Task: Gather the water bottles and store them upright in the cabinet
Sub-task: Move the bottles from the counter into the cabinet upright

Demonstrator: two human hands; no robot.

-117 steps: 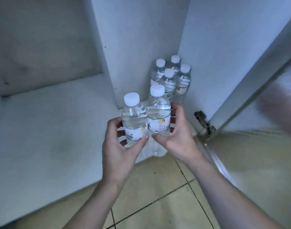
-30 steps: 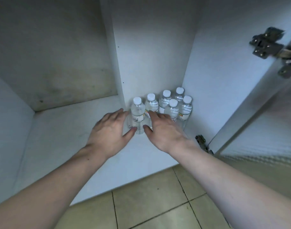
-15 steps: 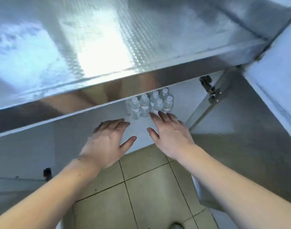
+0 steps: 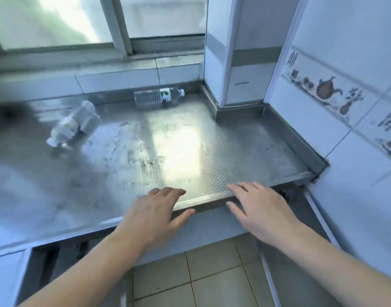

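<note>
Two clear water bottles lie on their sides on the steel counter (image 4: 123,151). One bottle (image 4: 158,97) with a green-marked label rests against the back wall, cap to the right. The other bottle (image 4: 71,122) lies at the left, blurred, cap toward me. My left hand (image 4: 155,214) and my right hand (image 4: 259,210) hover empty over the counter's front edge, fingers spread, well short of both bottles. The cabinet under the counter and the bottles stored in it are hidden from this angle.
A window (image 4: 97,21) runs behind the counter. A tiled column (image 4: 221,52) and a tiled wall (image 4: 345,96) close the right side. The open cabinet door edge (image 4: 323,220) stands at the right, above the tiled floor (image 4: 190,275).
The view has risen from the cabinet interior to the counter top. Both hands let go of the two bottles set beside the stored ones, withdrew, and now hover empty at the counter edge.
</note>
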